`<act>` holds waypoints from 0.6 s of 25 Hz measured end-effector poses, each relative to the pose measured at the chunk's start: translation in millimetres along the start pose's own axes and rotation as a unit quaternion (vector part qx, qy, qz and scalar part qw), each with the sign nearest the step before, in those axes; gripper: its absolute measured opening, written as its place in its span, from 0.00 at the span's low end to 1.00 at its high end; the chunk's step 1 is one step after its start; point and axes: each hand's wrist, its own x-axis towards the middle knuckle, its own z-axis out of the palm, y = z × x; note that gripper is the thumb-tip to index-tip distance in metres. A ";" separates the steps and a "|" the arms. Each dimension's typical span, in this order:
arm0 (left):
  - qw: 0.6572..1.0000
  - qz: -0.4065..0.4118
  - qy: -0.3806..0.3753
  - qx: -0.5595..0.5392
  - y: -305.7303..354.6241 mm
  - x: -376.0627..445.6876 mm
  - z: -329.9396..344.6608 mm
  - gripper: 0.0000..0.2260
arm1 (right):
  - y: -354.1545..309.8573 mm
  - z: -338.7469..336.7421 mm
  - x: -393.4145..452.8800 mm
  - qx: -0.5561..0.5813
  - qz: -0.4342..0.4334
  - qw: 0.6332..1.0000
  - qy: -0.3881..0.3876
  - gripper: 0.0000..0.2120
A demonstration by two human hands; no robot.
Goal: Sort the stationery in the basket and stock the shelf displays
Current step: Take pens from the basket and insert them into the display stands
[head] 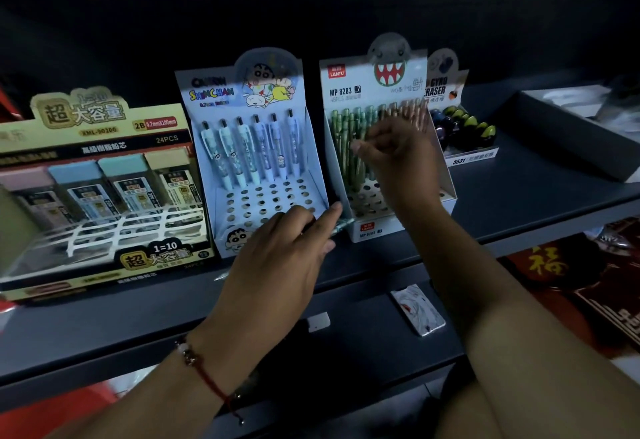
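Here, from the head view, the left hand (277, 248) grips a bundle of greenish pens (341, 225), long axis pointing right toward the white shark-topped cardboard pen display (374, 99). The nearer right hand (394, 158), loosely curled, hovers before that display's standing pens; whether it pinches anything I cannot tell.

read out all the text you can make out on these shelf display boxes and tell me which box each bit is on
"2B", "24PCS", "1=10": lead refill box
"SHINCHAN": cartoon pen box
"LANTU", "MP 8283": monster pen box
"GYRO", "ERASER", "5531": eraser box
"福": red item on the shelf below
Smaller print and other Chinese lines: too blurred.
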 end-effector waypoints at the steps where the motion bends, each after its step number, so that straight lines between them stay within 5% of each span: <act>1: 1.000 0.000 -0.002 0.001 0.4 -0.2 -1.0 0.22 | 3.0 2.8 -0.8 -0.004 0.010 1.000 -0.006 0.08; 10: 0.999 -0.032 0.013 -0.032 -3.0 4.9 -7.7 0.24 | 2.0 -6.0 -13.2 0.011 0.040 0.999 -0.023 0.08; 12: 0.998 -0.044 0.020 -0.047 -3.2 5.2 -9.6 0.24 | -10.5 -19.9 -23.2 0.075 0.089 0.988 -0.099 0.08; 15: 0.997 -0.052 0.027 -0.055 1.1 8.1 -14.5 0.24 | -34.9 -40.2 -45.9 0.181 0.196 0.905 -0.331 0.14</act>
